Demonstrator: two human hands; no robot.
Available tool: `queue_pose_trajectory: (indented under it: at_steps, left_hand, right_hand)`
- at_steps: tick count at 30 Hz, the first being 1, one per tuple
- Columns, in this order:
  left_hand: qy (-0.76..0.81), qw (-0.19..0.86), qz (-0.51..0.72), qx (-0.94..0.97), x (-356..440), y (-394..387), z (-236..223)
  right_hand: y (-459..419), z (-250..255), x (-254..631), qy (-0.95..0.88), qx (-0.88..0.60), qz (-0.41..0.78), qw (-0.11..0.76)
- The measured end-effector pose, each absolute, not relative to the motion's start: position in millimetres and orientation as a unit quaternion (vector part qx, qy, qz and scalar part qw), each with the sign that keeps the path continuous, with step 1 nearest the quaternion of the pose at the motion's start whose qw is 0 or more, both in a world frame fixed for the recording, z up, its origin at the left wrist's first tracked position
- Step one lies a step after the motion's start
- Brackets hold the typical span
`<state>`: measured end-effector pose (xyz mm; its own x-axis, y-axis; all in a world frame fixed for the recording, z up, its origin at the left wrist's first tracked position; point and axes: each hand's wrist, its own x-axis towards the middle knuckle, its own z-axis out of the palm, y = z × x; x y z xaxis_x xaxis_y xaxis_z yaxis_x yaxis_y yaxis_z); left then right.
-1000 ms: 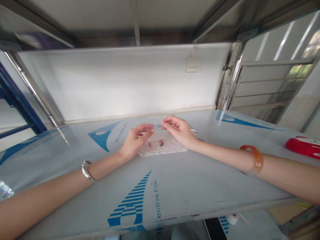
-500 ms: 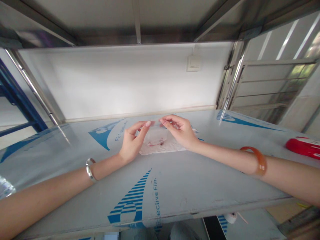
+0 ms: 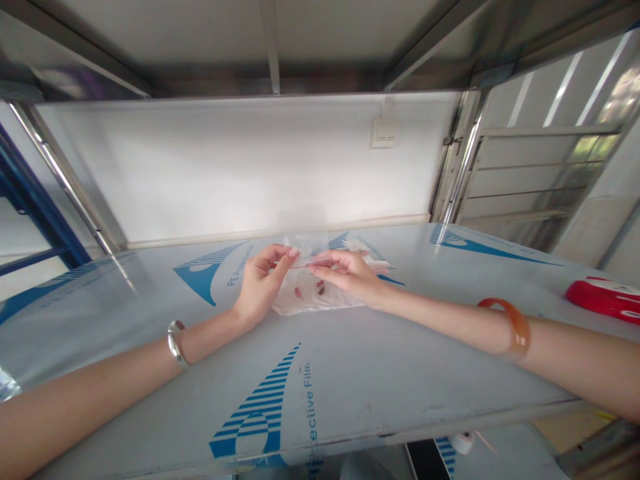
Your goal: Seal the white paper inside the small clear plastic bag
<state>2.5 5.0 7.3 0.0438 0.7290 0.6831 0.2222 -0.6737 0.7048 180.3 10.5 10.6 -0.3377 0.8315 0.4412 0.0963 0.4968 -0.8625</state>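
Head camera up: what are the hands doing?

"The left hand (image 3: 261, 285) is mostly curled, its thumb and forefinger pinched on one edge of a clear, thin plastic sheet (image 3: 305, 241) lifted just above the table. The right hand (image 3: 347, 272) is half open, its thumb and first fingers pinched near the other edge. A thin red strip (image 3: 313, 264) shows between the hands. I can't tell whether the sheet is a bag."

"How should that hold be done well?"

"Light, level pinches right at the edge, I'd say. Thin plastic can slip or crease under a hard squeeze."

"What's beneath?"

"A crumpled translucent white plastic wrap (image 3: 315, 303) lies just below the hands, with small reddish-brown pieces (image 3: 299, 292) on or inside it; I can't tell which."

"And farther out?"

"There's a polished silver bangle (image 3: 175, 343) on the left wrist and an amber-orange bangle (image 3: 514, 327) on the right forearm. Both arms rest over a table covered in pale protective film (image 3: 380, 380) with blue print. A glossy red object (image 3: 605, 298) sits near the right edge."
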Motion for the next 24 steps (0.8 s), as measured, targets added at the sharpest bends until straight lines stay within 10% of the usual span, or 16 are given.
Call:
queue_pose_trajectory:
  at_steps: [24]
  left_hand:
    - [0.352,0.269,0.581,0.683,3.5,9.9,5.4]
  right_hand:
    - [28.7,1.2,189.7,-0.685,-0.358,0.279,0.57]
